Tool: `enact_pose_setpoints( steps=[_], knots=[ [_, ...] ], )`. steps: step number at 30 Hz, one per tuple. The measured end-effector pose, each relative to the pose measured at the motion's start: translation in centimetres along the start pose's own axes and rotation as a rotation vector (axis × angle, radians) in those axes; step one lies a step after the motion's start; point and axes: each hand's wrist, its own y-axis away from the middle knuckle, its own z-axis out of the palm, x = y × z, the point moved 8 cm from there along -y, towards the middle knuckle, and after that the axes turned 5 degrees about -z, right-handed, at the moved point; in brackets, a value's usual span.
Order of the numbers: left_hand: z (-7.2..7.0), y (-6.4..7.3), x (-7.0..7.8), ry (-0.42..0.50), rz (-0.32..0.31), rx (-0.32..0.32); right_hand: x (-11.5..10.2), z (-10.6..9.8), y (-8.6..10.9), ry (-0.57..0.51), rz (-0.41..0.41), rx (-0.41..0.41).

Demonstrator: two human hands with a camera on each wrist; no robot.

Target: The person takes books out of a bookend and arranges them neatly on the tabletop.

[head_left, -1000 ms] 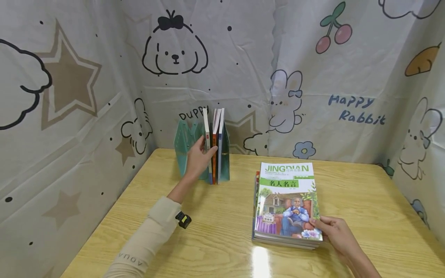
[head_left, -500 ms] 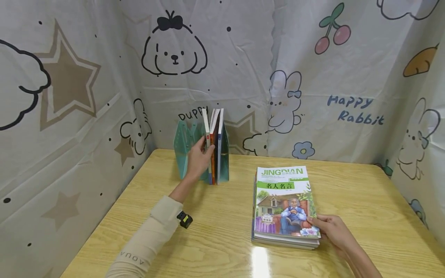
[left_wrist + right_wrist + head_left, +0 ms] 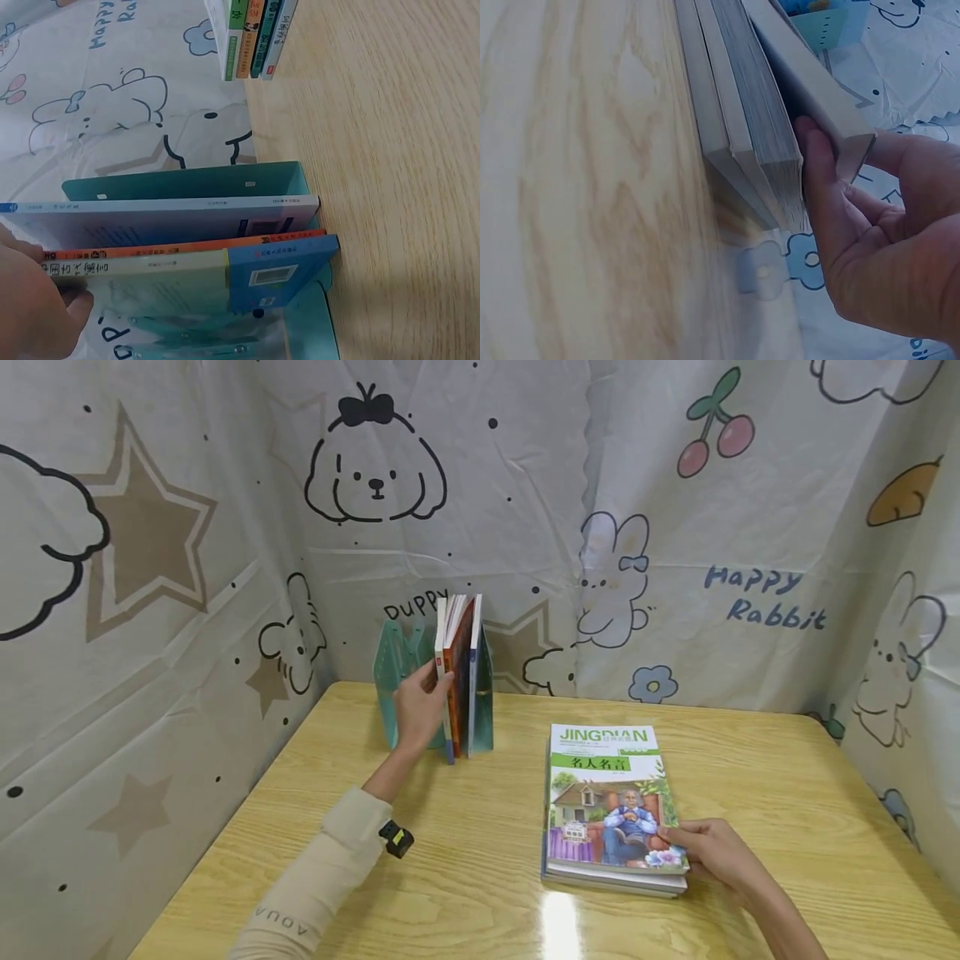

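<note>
My left hand (image 3: 418,702) grips two upright books at the rack: a cream book with a blue lower spine (image 3: 281,270) and an orange-spined book (image 3: 202,244). They lean left, away from a white-and-blue book (image 3: 475,677) standing by the right panel of the teal book rack (image 3: 486,710). At right, my right hand (image 3: 716,856) pinches the lower right corner of the green-and-white paperback (image 3: 611,810) on top of a stack. In the right wrist view, fingers reach under this top book (image 3: 810,75), with a gap above the lower books (image 3: 750,97).
The wooden table (image 3: 480,827) carries the rack at the back left and the stack right of centre. A patterned cloth (image 3: 510,468) hangs behind and along both sides. The rack's left panels (image 3: 390,677) stand just left of the left hand.
My left hand has shifted slightly left with the two books, widening the gap to the white-and-blue book. The top paperback's far edge has come down toward me under my right hand.
</note>
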Motion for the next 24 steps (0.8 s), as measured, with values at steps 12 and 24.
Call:
enact_pose_setpoints(
  steps=[12,24],
  knots=[
    [-2.9,0.8,2.1,0.051,0.141,0.158,-0.3,-0.9,0.0,0.297,0.094,0.152],
    [-5.7,3.2,6.3,0.053,0.312,0.250,-1.5,-1.3,0.4,0.569,0.106,0.191]
  ],
)
